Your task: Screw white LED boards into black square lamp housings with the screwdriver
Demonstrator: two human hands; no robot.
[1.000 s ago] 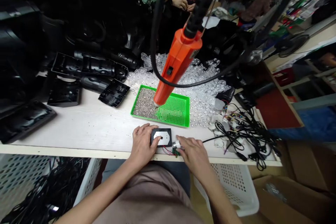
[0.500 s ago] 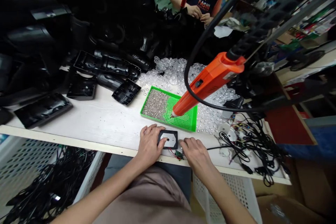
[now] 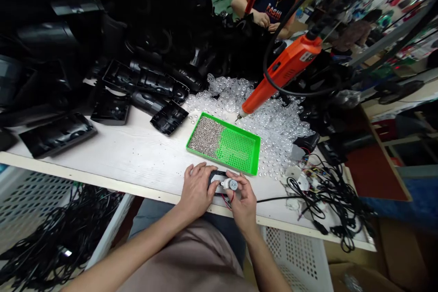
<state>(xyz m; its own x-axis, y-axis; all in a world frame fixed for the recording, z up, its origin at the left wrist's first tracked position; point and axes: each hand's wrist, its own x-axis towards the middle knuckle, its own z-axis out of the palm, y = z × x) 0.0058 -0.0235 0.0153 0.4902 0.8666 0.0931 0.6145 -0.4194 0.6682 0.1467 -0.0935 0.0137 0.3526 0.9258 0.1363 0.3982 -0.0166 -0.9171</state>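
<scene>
My left hand (image 3: 198, 188) grips the left side of a small black rectangular housing with a pale plate (image 3: 216, 176), which lies near the table's front edge. In my right hand (image 3: 244, 198) is a small round metal motor (image 3: 232, 185), held between thumb and fingers over the housing's right part. The motor's narrow end points left, towards my left thumb. Thin red wires run below it, and my right hand partly hides them. Behind the housing lies a green tray (image 3: 258, 155) with small screws (image 3: 205, 137) heaped in its left half.
An orange electric screwdriver (image 3: 280, 75) hangs over the tray's back edge. Clear plastic pieces (image 3: 232, 91) pile up behind it. Black shells (image 3: 58, 136) lie on the left, cables (image 3: 338, 205) on the right. A co-worker (image 3: 267, 9) sits opposite. Crates (image 3: 297, 251) stand below the table.
My right hand has come left over the housing, now with the motor in its fingers. The screwdriver has swung up and away from the tray. My left hand stays on the housing.
</scene>
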